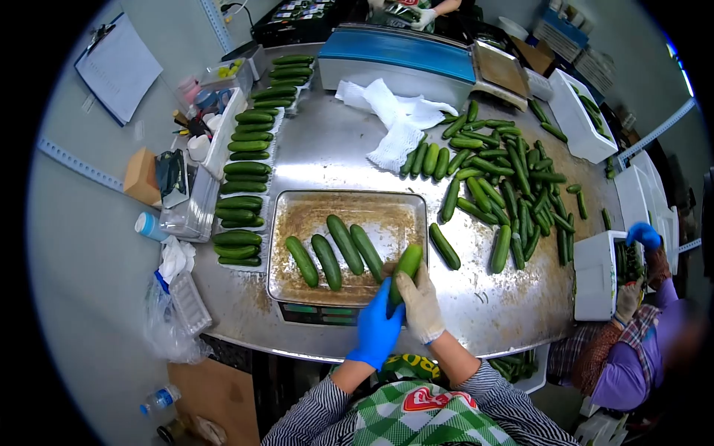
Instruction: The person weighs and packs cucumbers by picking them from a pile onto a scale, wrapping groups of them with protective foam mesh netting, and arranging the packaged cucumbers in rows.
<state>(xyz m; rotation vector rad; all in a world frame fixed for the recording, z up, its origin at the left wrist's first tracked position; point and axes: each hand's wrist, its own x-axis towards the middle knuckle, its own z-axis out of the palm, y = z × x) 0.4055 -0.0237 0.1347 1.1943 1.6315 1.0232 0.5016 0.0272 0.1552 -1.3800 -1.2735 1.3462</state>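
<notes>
My left hand (378, 327), in a blue glove, and my right hand (422, 308), in a cream knit glove, meet around one green cucumber (408, 262). Its upper end points away from me, over the front right corner of a weighing scale's metal tray (349, 199). Both hands are closed on it, with the right fingers and thumb around its middle and the blue fingers at its lower part. Several cucumbers (345, 244) lie side by side on the rust-stained tray. The scale's display (318, 312) faces me at the front edge.
A large pile of loose cucumbers (513, 175) covers the table's right side. Cucumbers in small groups on white trays (245, 178) line the left. White netting (398, 119) lies before a blue-topped machine (401, 56). A co-worker in purple (632, 364) reaches into a white box (597, 279).
</notes>
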